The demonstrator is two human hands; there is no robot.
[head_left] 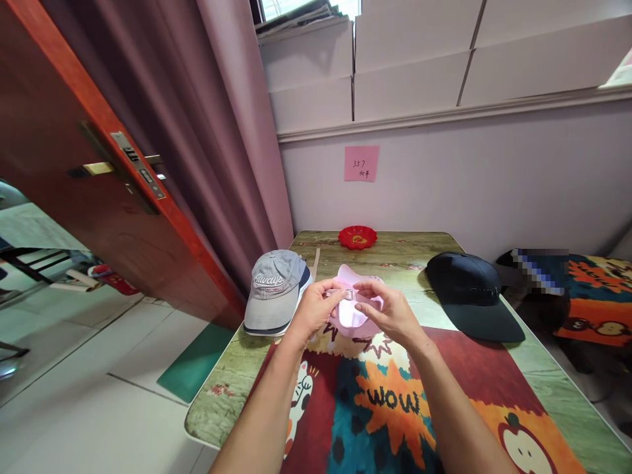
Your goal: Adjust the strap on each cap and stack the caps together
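Observation:
A pale pink cap [351, 315] is between my hands above the table, its inside and back strap turned toward me. My left hand [318, 304] pinches the strap on the left, close to a small metal buckle [349, 295]. On the other side, my right hand [388, 309] has its curled fingers and thumb on the cap's strap side, next to the buckle. The exact grip of the right fingertips is partly hidden. Stacked caps [273, 286], a grey one with "Always" lettering on top, sit beyond my left hand. A black cap [467, 293] lies at the right.
A red scalloped dish [357, 237] stands at the table's far edge. A colourful mat [395, 401] covers the near part of the wooden-patterned table [212, 395]. A pink note [361, 164] is on the wall. An open door [162, 224] and a curtain [237, 131] are at the left.

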